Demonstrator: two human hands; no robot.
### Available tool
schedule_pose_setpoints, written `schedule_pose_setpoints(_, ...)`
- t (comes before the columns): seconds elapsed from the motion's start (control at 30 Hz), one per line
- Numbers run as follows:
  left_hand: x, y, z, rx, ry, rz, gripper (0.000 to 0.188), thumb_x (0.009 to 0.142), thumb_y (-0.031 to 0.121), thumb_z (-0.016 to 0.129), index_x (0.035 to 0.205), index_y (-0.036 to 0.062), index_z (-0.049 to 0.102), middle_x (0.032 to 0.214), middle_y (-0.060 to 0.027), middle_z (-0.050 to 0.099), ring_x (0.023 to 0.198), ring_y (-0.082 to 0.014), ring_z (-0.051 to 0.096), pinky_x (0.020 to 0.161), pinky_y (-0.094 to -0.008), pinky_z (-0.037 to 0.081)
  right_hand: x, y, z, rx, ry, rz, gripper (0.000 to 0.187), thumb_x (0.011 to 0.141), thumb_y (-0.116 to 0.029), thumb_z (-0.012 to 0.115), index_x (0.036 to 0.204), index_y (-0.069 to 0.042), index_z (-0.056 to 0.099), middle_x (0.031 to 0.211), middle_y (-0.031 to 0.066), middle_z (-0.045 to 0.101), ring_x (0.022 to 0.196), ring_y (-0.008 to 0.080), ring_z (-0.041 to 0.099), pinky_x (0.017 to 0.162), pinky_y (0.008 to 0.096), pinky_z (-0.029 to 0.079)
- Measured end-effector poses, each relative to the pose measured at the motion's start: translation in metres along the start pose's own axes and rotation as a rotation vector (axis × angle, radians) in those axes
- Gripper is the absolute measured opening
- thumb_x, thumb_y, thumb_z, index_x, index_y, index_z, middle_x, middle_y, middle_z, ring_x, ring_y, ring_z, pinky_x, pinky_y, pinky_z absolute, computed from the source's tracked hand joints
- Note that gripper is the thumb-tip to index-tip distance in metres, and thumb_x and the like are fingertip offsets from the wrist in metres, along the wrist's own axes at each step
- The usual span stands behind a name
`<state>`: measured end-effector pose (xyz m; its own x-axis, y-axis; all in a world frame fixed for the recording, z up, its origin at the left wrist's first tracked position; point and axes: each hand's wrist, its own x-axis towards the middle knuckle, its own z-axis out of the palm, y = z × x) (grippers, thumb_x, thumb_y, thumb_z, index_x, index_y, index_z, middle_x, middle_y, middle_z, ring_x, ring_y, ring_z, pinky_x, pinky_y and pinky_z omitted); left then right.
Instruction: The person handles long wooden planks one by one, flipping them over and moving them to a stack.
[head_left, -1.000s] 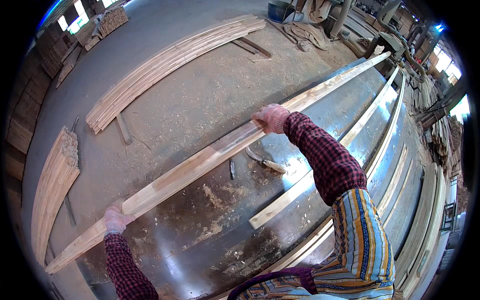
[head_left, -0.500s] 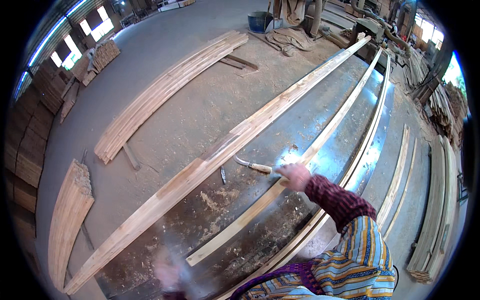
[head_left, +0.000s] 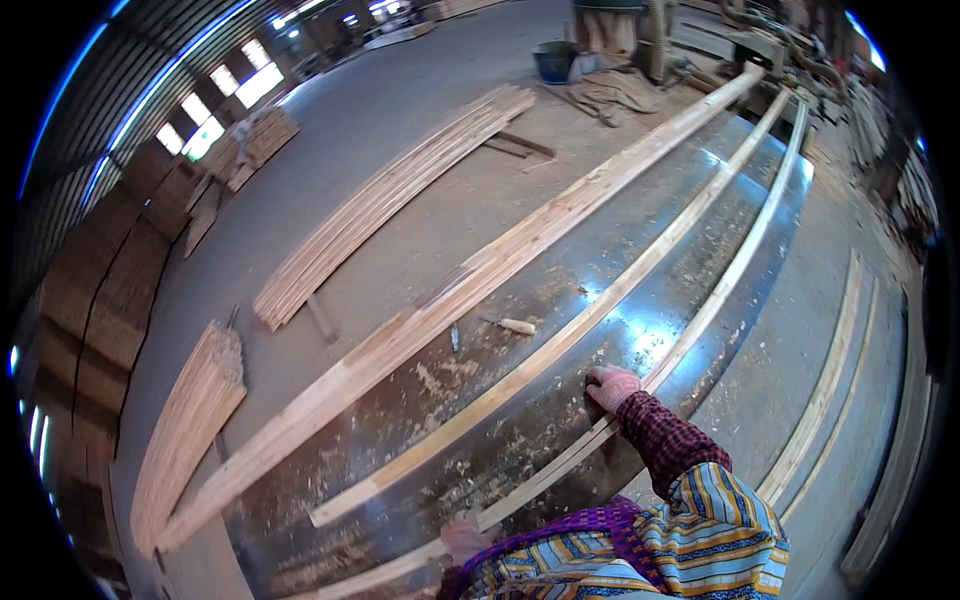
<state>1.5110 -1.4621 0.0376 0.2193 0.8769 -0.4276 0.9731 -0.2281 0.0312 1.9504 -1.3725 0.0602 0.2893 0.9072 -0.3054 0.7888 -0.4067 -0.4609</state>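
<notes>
A long pale wooden strip [head_left: 727, 285] runs along the near right side of a dark metal table [head_left: 590, 372]. My right hand [head_left: 612, 388], its fingers curled, is closed on this strip at about mid-length. Lower down, my left hand [head_left: 465, 537] is at the same strip near my apron; its fingers are blurred but look closed around it. Beyond my hands a second wooden strip [head_left: 560, 345] lies alone on the table. A thick long board [head_left: 500, 262] stretches along the table's far left side. Between these two lies a wooden-handled sickle [head_left: 517, 326], next to a small metal tool [head_left: 455, 338].
Wood shavings are scattered over the table. A bundle of boards [head_left: 400, 190] and a shorter stack [head_left: 190, 430] stand to the left. At the table's far end is a machine [head_left: 765, 48], with a blue bucket [head_left: 555, 62] nearby. More strips [head_left: 825, 370] lie on the right.
My right hand has left the middle strip and moved nearer, onto the near right strip. My left hand has moved right to that strip. The middle strip's near end lies farther left. The view has turned.
</notes>
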Motion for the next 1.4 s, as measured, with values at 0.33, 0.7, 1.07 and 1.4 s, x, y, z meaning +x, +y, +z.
schedule_pose_setpoints(0.33, -0.018, 0.019, 0.018, 0.133, 0.179, -0.058, 0.08, 0.079, 0.074, 0.069, 0.134, 0.017, 0.063, 0.118, -0.0105, 0.066, 0.115, -0.0301, 0.06, 0.095, -0.0463, 0.045, -0.007, 0.011, 0.0, -0.051, -0.058, -0.09, 0.041, 0.093, -0.04, 0.064, 0.127, -0.018, 0.07, 0.13, 0.0136, 0.068, 0.123, 0.033, 0.062, 0.105, 0.0445, 0.05)
schedule_pose_setpoints(0.7, -0.019, 0.029, 0.0, 0.08, 0.122, -0.132, 0.076, 0.08, 0.07, 0.071, 0.139, 0.0238, 0.063, 0.124, -0.0094, 0.067, 0.113, -0.0274, 0.065, 0.094, -0.0455, 0.048, -0.009, 0.025, 0.007, 0.025, -0.054, -0.154, 0.044, 0.092, -0.041, 0.067, 0.128, -0.015, 0.07, 0.13, 0.014, 0.067, 0.124, 0.0332, 0.062, 0.106, 0.0426, 0.05)
schedule_pose_setpoints(1.07, -0.021, 0.029, 0.0, -0.039, 0.178, -0.068, 0.07, 0.081, 0.065, 0.073, 0.131, 0.0181, 0.063, 0.115, -0.0077, 0.068, 0.112, -0.0277, 0.064, 0.096, -0.0434, 0.045, -0.003, 0.026, 0.013, -0.007, -0.013, -0.191, 0.036, 0.092, -0.032, 0.066, 0.121, -0.011, 0.072, 0.119, 0.02, 0.07, 0.117, 0.0393, 0.064, 0.102, 0.0466, 0.05)
schedule_pose_setpoints(1.4, -0.028, 0.018, 0.001, -0.022, 0.096, -0.073, 0.068, 0.082, 0.066, 0.071, 0.129, 0.0179, 0.063, 0.118, -0.0064, 0.066, 0.115, -0.0269, 0.063, 0.098, -0.0448, 0.046, 0.034, 0.076, 0.058, 0.149, 0.028, -0.222, 0.032, 0.098, -0.022, 0.067, 0.127, -0.009, 0.07, 0.107, 0.0108, 0.077, 0.089, 0.0244, 0.073, 0.078, 0.0379, 0.059)
